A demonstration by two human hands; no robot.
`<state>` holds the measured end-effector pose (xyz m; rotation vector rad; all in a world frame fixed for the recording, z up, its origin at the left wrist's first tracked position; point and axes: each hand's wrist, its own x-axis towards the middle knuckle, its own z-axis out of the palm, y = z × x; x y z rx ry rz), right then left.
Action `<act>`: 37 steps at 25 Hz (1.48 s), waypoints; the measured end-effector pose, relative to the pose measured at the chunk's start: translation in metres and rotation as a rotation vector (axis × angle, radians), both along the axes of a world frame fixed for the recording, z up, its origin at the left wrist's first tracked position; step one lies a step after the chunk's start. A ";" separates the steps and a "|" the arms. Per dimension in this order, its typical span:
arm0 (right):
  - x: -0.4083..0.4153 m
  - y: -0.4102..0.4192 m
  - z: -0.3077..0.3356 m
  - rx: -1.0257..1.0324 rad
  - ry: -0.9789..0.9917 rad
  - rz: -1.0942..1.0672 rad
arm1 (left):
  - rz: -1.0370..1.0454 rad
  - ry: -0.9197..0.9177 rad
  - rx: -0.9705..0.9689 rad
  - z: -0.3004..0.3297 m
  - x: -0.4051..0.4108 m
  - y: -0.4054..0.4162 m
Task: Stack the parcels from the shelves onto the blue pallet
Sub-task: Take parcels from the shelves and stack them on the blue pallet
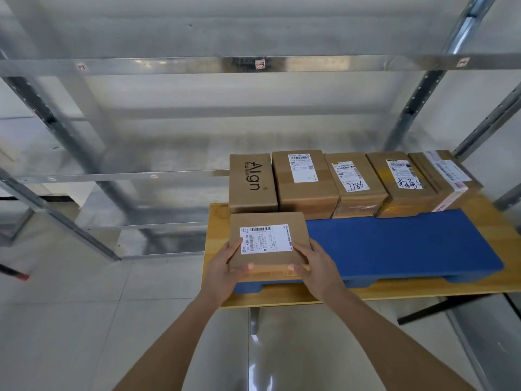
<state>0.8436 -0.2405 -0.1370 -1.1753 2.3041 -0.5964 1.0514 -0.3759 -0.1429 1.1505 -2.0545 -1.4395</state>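
both hands, left hand (225, 270) and right hand (317, 270), grip a box (267, 244) by its near corners at the left end of the blue pallet (408, 244). best bet: set it flush against the row of boxes (352, 182) behind, corners squared.

Galvanised metal shelving (253, 63) filled the 12 o'clock area, uprights perforated, small paper tags on the beams. Pale grey glossy floor tiles (70, 320) spread from 6 to 9 o'clock, catching a light glare. A wooden bench (423, 290) on dark legs stood at 3 o'clock. White wall (479, 114) behind.
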 end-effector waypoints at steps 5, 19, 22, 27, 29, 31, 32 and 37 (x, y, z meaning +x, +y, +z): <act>-0.006 -0.005 -0.003 -0.036 -0.008 -0.004 | -0.007 -0.006 -0.005 0.004 -0.006 -0.004; -0.007 -0.007 -0.001 -0.070 0.012 0.013 | 0.018 0.004 0.009 0.006 -0.009 -0.002; -0.005 -0.007 -0.002 -0.065 0.018 0.016 | 0.027 -0.019 0.004 0.005 -0.010 -0.002; -0.007 -0.008 -0.003 -0.042 0.011 0.031 | 0.026 -0.029 0.030 0.004 -0.011 -0.002; -0.008 -0.009 -0.001 -0.021 0.009 0.041 | 0.033 -0.044 0.045 0.005 -0.012 -0.003; -0.010 -0.010 0.001 -0.007 0.011 0.050 | 0.032 -0.083 0.048 0.008 -0.014 -0.004; -0.011 -0.010 0.003 -0.004 0.011 0.054 | 0.030 -0.098 0.039 0.010 -0.015 -0.005; -0.016 -0.012 0.003 0.000 0.020 0.068 | 0.041 -0.126 0.032 0.007 -0.019 -0.006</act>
